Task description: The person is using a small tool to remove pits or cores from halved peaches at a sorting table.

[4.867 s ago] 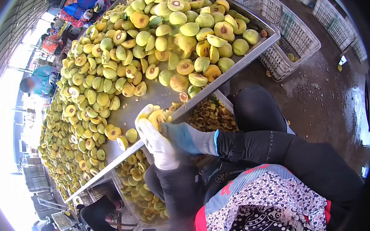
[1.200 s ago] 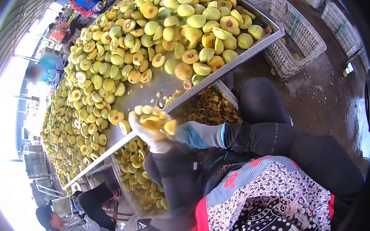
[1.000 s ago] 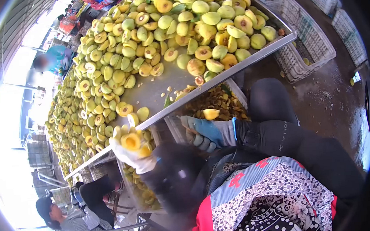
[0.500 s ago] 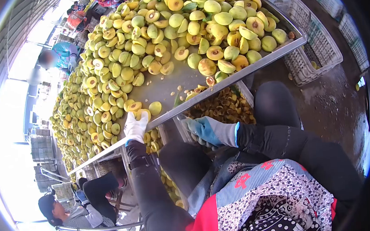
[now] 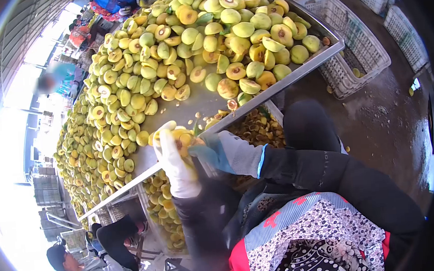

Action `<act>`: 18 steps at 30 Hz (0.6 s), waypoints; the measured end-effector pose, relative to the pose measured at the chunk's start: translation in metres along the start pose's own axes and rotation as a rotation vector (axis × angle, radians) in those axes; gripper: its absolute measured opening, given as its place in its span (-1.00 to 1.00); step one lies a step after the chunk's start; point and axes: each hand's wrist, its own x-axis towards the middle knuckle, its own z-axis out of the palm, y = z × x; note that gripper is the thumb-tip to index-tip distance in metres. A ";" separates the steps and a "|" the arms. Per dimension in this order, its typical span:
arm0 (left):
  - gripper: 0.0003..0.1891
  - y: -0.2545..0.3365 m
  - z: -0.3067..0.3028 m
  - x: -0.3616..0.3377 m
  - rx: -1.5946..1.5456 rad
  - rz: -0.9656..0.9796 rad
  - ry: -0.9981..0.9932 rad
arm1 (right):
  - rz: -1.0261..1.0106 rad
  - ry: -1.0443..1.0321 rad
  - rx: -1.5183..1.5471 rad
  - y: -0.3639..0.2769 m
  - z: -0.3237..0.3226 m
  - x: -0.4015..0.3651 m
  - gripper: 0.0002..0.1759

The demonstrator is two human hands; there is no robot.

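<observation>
My left hand [image 5: 176, 163], in a white glove, is closed round yellow peach halves [image 5: 181, 137] just above the near rim of the metal table [image 5: 168, 116]. My right hand [image 5: 223, 152], in a grey glove with blue fingers, is up against the same fruit from the right. Its fingers are curled and smeared by motion, and whatever they hold is hidden. A large heap of halved yellow-green peaches [image 5: 130, 93] covers much of the table. Small loose stones [image 5: 190, 122] lie on the bare metal near my hands.
Below the rim, one crate holds brown pits and scraps [image 5: 259, 128]; another holds peach halves [image 5: 164, 213]. White plastic crates [image 5: 343, 83] stand on the wet floor at right. A seated person [image 5: 93, 267] is at lower left, with other people [image 5: 59, 80] beyond the heap.
My left hand has lifted peach halves off the table edge and turned towards my right hand. My right hand has moved left to meet the fruit. The view has shifted slightly.
</observation>
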 end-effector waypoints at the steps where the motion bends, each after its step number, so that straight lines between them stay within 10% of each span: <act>1: -0.62 0.002 0.012 -0.003 -0.623 -0.387 0.117 | 0.042 -0.020 -0.059 0.000 -0.002 -0.001 -0.48; 18: -0.55 -0.003 0.042 -0.020 -0.701 -0.413 0.203 | 0.194 -0.063 0.225 0.006 -0.001 -0.005 -0.40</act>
